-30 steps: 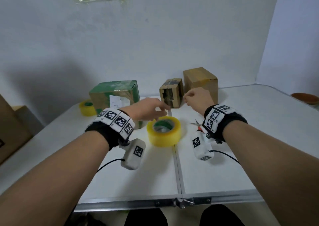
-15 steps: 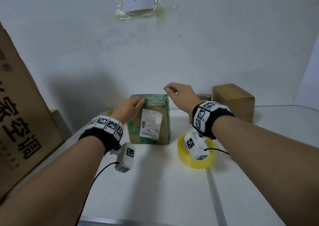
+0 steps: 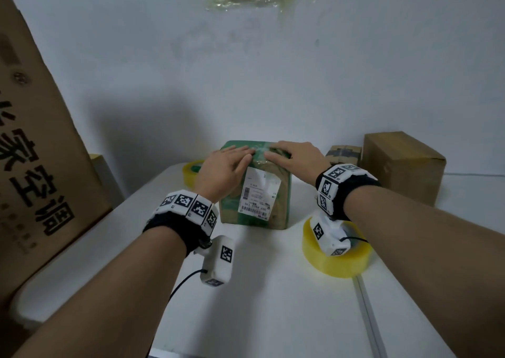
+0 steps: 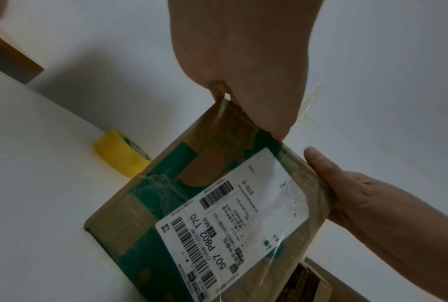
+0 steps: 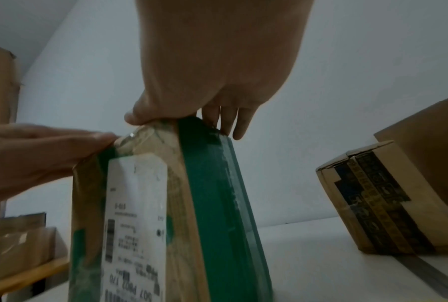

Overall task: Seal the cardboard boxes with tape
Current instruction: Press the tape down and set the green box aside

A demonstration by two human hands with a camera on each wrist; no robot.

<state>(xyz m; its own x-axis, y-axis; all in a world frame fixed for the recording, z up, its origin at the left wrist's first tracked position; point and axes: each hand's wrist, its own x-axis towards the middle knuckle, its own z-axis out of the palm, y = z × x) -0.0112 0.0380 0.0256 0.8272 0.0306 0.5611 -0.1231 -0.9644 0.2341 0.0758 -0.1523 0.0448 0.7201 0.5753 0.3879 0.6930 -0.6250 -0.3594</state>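
Left hand: our left hand [image 3: 222,167] lies flat on the top of the green box [image 3: 281,190], fingers straight and pressing, gripping nothing.
Right hand: our right hand [image 3: 293,158] also lies on the box top, fingers extended over the far edge and the thumb pressing the near corner; it grasps nothing.
Clear tape: a strip of clear tape [image 3: 259,152] sits crinkled on the box top between our two sets of fingertips; the left wrist view shows it running down over the front face.
Green box: it stands upright on the white table [image 3: 273,289], directly under both palms.
Shipping label: the white shipping label [image 4: 233,220] on the front face, below our hands, carries barcodes and the readable print "507 P802 T70" and "ST0-0"; the smaller lines are too fine for us to read.
Near tape roll: a yellow tape roll [image 3: 338,262] lies flat under our right wrist.
Far tape roll: a second yellow roll [image 3: 191,170] lies just left of our left hand, behind the box.
Small box: a small box [image 5: 380,204] with dark printed tape sits right of our right hand; its print is unreadable.
Plain box: a plain brown box [image 3: 401,163] stands further right.
Large carton: a large carton [image 3: 41,139] far left of our left arm bears big black Chinese characters, including "空调".
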